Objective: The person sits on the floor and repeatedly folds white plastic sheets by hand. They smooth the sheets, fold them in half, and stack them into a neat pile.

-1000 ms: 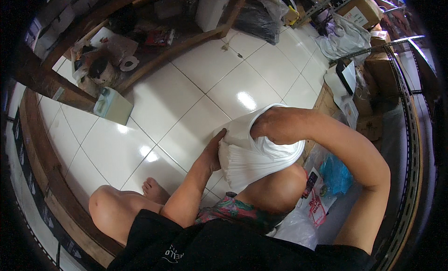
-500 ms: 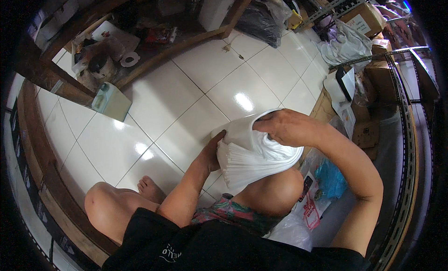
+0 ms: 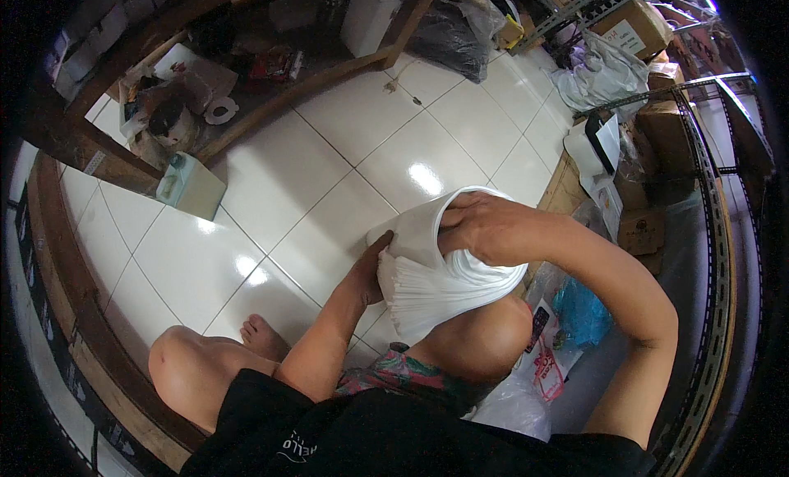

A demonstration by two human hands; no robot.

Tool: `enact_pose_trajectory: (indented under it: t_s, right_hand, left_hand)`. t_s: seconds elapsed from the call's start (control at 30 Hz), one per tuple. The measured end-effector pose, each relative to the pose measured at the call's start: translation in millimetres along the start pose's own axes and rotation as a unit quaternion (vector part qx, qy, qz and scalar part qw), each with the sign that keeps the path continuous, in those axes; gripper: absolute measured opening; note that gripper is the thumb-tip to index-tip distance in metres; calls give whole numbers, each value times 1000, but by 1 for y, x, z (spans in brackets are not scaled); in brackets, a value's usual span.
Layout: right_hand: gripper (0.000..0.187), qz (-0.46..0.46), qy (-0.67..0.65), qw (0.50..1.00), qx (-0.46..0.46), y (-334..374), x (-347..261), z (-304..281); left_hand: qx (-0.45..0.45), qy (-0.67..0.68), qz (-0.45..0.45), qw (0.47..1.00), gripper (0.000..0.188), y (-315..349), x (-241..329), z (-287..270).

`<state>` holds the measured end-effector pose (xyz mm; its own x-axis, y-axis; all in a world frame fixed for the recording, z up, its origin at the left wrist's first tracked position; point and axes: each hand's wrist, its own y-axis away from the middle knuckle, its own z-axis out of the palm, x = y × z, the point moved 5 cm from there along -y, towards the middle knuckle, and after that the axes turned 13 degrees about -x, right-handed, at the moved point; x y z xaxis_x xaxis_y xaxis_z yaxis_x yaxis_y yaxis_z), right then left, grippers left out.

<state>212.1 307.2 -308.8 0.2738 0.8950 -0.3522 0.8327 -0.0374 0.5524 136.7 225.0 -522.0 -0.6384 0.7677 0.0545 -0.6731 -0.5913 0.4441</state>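
Note:
A thick, curled bundle of thin white sheets (image 3: 431, 294), which look like plastic bags, rests over my right knee. Its layered edges fan out toward me, and the outer layer bends round into an open curl. My left hand (image 3: 370, 270) is closed on the bundle's left end, the thumb on top. From the right, my right hand (image 3: 491, 229) reaches into the curl with bent fingers. Its fingertips are partly hidden by the folded layers, so whether they pinch a sheet does not show.
A pale jerrycan (image 3: 191, 186) stands on the tiled floor beside a wooden shelf (image 3: 279, 95). To my right lie a blue plastic bag (image 3: 582, 311), a dark remote-like object (image 3: 538, 325) and clear plastic. Metal racking (image 3: 711, 206) and cardboard boxes (image 3: 633, 29) line the right side.
My right hand has shifted slightly left and turned inside the curl, its fingers more bent over. The left hand keeps its hold on the bundle. The whole view has moved a little.

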Motion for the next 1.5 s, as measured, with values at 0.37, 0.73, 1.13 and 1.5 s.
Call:
enact_pose_trajectory:
  t_s: [0.37, 0.73, 1.13, 1.5]
  right_hand:
    - [35, 260, -92, 954, 113, 25, 22, 8]
    - [32, 323, -69, 938, 100, 25, 16, 8]
    - [31, 343, -204, 914, 68, 37, 37, 23]
    - [26, 219, 66, 899, 373, 53, 4, 9]
  left_hand:
    - [12, -29, 3, 1000, 66, 3, 5, 1]
    - [-10, -95, 57, 994, 57, -29, -2, -47]
    - [-54, -177, 49, 982, 55, -11, 4, -5]
    - [22, -91, 28, 995, 53, 2, 9, 8]
